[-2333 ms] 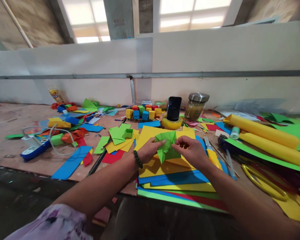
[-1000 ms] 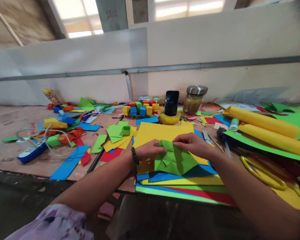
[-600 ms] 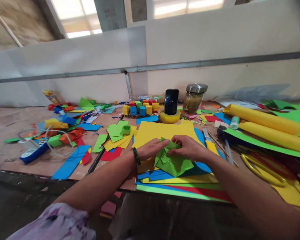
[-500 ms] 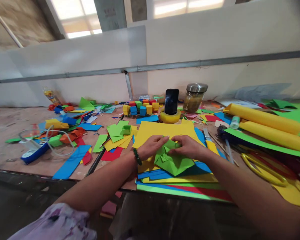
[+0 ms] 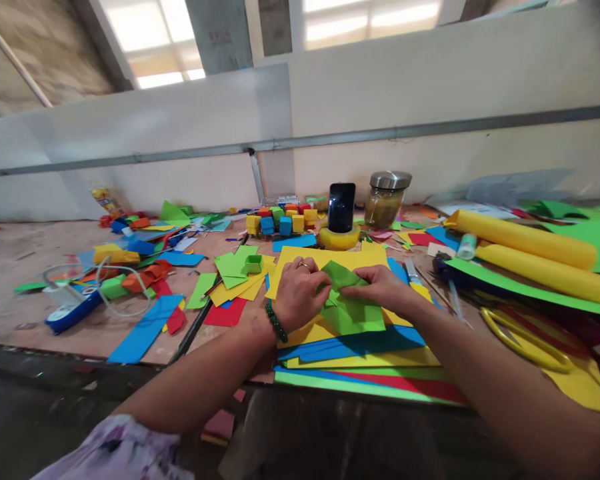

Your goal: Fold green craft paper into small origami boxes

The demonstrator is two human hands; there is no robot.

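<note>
Apparently mid-fold, the creased green paper [image 5: 356, 317] is pinched by the right hand [image 5: 383, 290], the left hand's [image 5: 300, 297] grip cannot be told, and careful steadying seems called for.

Creased green folded paper [image 5: 356, 317], matt. Rolled yellow paper tube [image 5: 525, 237], smooth, matt. Clear jar [image 5: 384, 208], glossy; its round silver lid [image 5: 391, 179] metallic, shiny. Upright black phone [image 5: 341, 207], glossy screen. Pinkish-brown worktop [image 5: 85, 343] scuffed, dull. White-and-purple sleeve [image 5: 123, 448], soft wrinkled cloth. Green beaded bracelet [image 5: 276, 323] shiny.
</note>
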